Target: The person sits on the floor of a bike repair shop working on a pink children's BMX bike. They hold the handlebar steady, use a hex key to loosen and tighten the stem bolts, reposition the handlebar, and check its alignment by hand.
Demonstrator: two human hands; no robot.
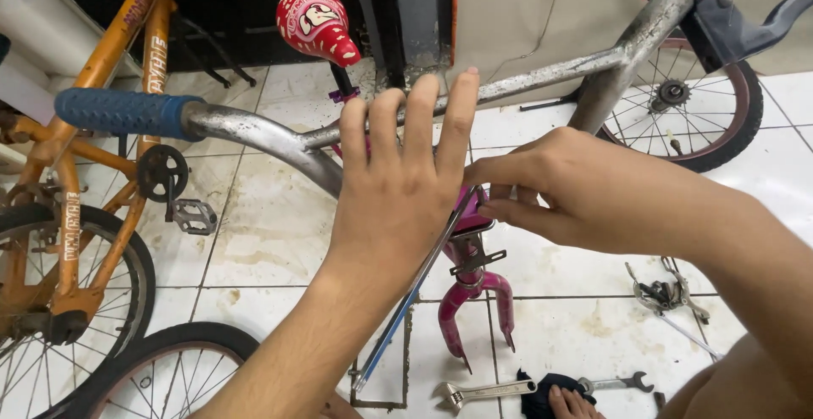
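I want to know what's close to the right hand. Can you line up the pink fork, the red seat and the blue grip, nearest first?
From the right hand, in the head view:
1. Pink fork, just below its fingers.
2. Red seat, up and to the left, behind the handlebar.
3. Blue grip, far left, at the handlebar's end.

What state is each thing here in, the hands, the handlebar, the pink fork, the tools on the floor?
Left hand: open, fingers spread over the handlebar crossbar.
Right hand: pinching near the pink stem top.
Handlebar: bare scuffed metal, blue grip on one end.
Pink fork: wheel off, dropouts empty.
Long flat tool: slanting under the left hand.
Adjustable wrench: lying on the tiles.
Orange bicycle: standing, wheel on.
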